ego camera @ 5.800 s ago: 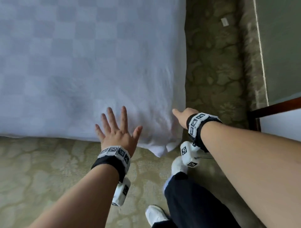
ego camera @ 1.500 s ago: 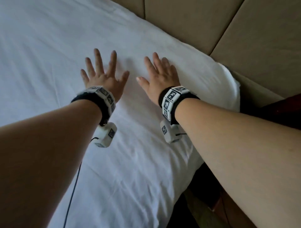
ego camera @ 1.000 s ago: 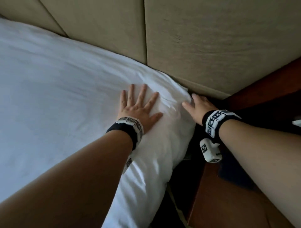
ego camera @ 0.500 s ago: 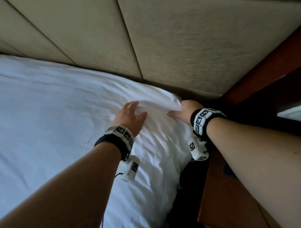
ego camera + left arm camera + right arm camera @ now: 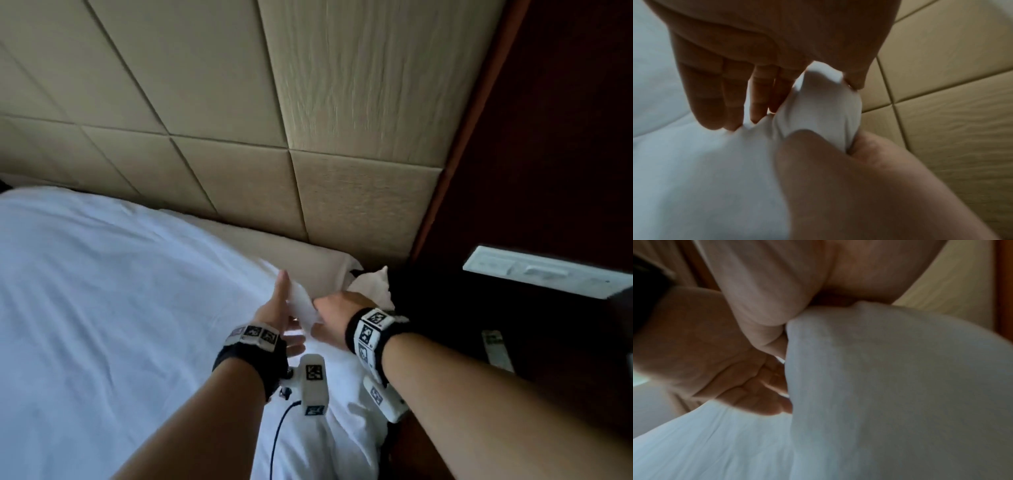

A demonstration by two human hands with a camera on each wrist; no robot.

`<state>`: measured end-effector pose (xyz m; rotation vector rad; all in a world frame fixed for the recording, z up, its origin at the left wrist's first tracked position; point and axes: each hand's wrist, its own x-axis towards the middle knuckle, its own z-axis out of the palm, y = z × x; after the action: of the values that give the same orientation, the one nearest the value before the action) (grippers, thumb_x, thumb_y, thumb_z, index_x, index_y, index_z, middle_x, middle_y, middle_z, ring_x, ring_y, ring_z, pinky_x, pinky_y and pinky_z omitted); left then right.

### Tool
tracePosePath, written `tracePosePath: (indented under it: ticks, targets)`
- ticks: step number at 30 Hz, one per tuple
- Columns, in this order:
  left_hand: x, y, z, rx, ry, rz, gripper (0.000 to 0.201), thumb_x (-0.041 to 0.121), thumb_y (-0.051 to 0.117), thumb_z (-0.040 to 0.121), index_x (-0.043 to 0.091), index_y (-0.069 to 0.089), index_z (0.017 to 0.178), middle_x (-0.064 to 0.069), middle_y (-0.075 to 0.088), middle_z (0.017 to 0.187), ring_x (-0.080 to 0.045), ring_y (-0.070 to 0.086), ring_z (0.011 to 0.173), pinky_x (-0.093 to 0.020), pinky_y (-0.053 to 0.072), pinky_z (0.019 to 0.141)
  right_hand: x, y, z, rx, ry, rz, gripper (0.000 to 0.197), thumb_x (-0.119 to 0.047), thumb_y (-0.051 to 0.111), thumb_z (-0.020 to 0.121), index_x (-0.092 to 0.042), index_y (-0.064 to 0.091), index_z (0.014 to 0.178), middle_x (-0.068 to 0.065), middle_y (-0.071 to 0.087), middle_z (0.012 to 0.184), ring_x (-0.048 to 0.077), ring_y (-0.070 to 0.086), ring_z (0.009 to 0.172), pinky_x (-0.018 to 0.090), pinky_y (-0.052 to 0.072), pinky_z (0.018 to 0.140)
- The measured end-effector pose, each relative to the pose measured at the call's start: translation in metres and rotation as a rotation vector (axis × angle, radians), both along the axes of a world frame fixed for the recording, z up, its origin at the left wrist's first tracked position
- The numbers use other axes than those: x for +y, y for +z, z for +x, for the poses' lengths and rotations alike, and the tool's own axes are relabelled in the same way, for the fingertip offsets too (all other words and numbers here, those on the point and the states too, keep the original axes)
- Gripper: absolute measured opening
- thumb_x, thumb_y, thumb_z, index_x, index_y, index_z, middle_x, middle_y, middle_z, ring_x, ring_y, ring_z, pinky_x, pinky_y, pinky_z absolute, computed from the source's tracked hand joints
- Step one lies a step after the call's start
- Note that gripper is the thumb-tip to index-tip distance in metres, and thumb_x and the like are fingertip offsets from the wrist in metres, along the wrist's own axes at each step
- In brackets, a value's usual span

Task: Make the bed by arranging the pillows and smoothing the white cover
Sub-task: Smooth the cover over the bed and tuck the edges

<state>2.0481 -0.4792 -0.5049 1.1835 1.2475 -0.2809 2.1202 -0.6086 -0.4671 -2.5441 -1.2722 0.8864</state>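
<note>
While both hands work the same bunched corner, these are the points to weigh:

Cover: the white cover [image 5: 120,308] lies spread over the bed, and its corner [image 5: 301,301] is gathered up at the head end on the right side, near the padded headboard [image 5: 342,102].

Exposed layer: a beige layer [image 5: 308,263] shows just beyond the lifted corner; whether it is mattress or pillow I cannot tell.

Risk, pull: if the corner is tugged too hard toward the person, the cover will likely slide off the head end and bare more of that beige layer.

Risk, creases: releasing the bunch without spreading it would probably leave a wad of wrinkles at the corner.

Risk, gap: loose fabric [image 5: 373,287] hangs by the dark gap beside the bedside unit [image 5: 548,205] and could drop into it.

Left hand [image 5: 277,318]: fingers [image 5: 715,105] extended, tips on the fabric, thumb pinching a fold of the corner against them.

Right hand [image 5: 337,313]: curled into the same fold, fingers [image 5: 756,386] clenched on the cloth.

Pillows: none identifiable in these views.
</note>
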Motion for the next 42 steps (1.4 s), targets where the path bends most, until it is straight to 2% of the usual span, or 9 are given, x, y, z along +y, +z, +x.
tracePosePath:
  ticks: [4, 7, 12, 17, 23, 28, 30, 35, 42]
  targets:
    - [-0.009, 0.039, -0.083, -0.096, 0.137, 0.054, 0.047, 0.039, 0.069, 0.089, 0.003, 0.063, 0.118, -0.015, 0.067, 0.089, -0.032, 0.067, 0.076, -0.043, 0.059, 0.069, -0.011, 0.038, -0.097, -0.067, 0.172, 0.073, 0.025, -0.043, 0.048, 0.088, -0.026, 0.058, 0.103, 0.010, 0.069, 0.097, 0.033, 0.065, 0.083, 0.034, 0.053, 0.071]
    - [-0.013, 0.067, -0.175, -0.065, 0.128, 0.181, 0.008, 0.005, 0.057, 0.090, -0.002, 0.061, 0.088, -0.016, 0.063, 0.062, -0.029, 0.062, 0.064, -0.045, 0.056, 0.078, -0.012, 0.048, -0.178, -0.123, 0.309, 0.085, 0.028, -0.032, 0.055, 0.088, -0.025, 0.049, 0.115, 0.009, 0.067, 0.096, 0.034, 0.066, 0.083, 0.033, 0.049, 0.063]
    - [-0.001, 0.067, -0.329, -0.062, 0.399, 0.172, 0.025, 0.020, 0.059, 0.086, 0.000, 0.067, 0.098, -0.021, 0.074, 0.072, -0.039, 0.075, 0.070, -0.064, 0.055, 0.086, 0.000, 0.040, -0.306, -0.182, 0.391, 0.039, 0.039, -0.018, 0.056, 0.087, -0.022, 0.038, 0.120, 0.009, 0.068, 0.098, 0.035, 0.066, 0.084, 0.037, 0.044, 0.063]
    - [-0.004, 0.044, -0.439, -0.020, 0.585, 0.147, 0.018, 0.017, 0.061, 0.091, -0.001, 0.067, 0.092, -0.013, 0.071, 0.064, -0.031, 0.068, 0.063, -0.037, 0.057, 0.063, 0.011, 0.010, -0.415, -0.109, 0.460, -0.016, 0.053, -0.015, 0.046, 0.087, -0.021, 0.027, 0.136, 0.013, 0.069, 0.107, 0.037, 0.067, 0.096, 0.044, 0.049, 0.074]
    - [-0.026, -0.023, -0.519, 0.017, 0.629, 0.020, 0.026, 0.008, 0.055, 0.088, -0.003, 0.066, 0.108, -0.022, 0.077, 0.095, -0.040, 0.075, 0.093, -0.060, 0.061, 0.078, -0.004, -0.056, -0.490, -0.011, 0.508, -0.175, 0.052, -0.016, 0.042, 0.086, -0.022, 0.025, 0.136, 0.011, 0.062, 0.117, 0.037, 0.061, 0.110, 0.045, 0.045, 0.079]
    - [-0.042, -0.088, -0.538, 0.150, 0.558, 0.054, 0.026, 0.006, 0.052, 0.097, -0.008, 0.062, 0.117, -0.026, 0.071, 0.109, -0.040, 0.073, 0.092, -0.056, 0.062, 0.078, -0.025, -0.108, -0.503, 0.090, 0.589, -0.409, 0.083, -0.014, 0.054, 0.086, -0.030, 0.003, 0.149, 0.014, 0.068, 0.110, 0.034, 0.066, 0.094, 0.046, 0.054, 0.075]
    - [-0.037, -0.115, -0.546, 0.252, 0.431, 0.147, 0.034, 0.012, 0.056, 0.097, -0.002, 0.058, 0.128, -0.025, 0.066, 0.122, -0.042, 0.069, 0.105, -0.052, 0.061, 0.085, -0.029, -0.122, -0.498, 0.188, 0.621, -0.408, 0.083, -0.037, 0.058, 0.079, -0.037, 0.008, 0.145, 0.008, 0.068, 0.106, 0.032, 0.067, 0.085, 0.042, 0.053, 0.067]
    - [-0.018, -0.143, -0.551, 0.420, 0.349, 0.242, 0.024, 0.015, 0.055, 0.088, 0.009, 0.053, 0.111, -0.022, 0.066, 0.097, -0.038, 0.067, 0.085, -0.045, 0.059, 0.075, -0.010, -0.129, -0.427, 0.159, 0.690, -0.525, 0.061, -0.056, 0.047, 0.092, -0.024, 0.044, 0.144, 0.009, 0.056, 0.138, 0.032, 0.056, 0.121, 0.041, 0.046, 0.099]
    - [0.004, -0.146, -0.536, 0.529, 0.391, 0.256, 0.036, 0.012, 0.065, 0.092, 0.000, 0.057, 0.124, -0.025, 0.066, 0.116, -0.041, 0.065, 0.099, -0.045, 0.052, 0.083, 0.038, -0.147, -0.303, -0.163, 0.189, -0.482, 0.051, -0.045, 0.047, 0.094, -0.008, 0.057, 0.129, 0.018, 0.055, 0.134, 0.035, 0.054, 0.121, 0.036, 0.044, 0.097]
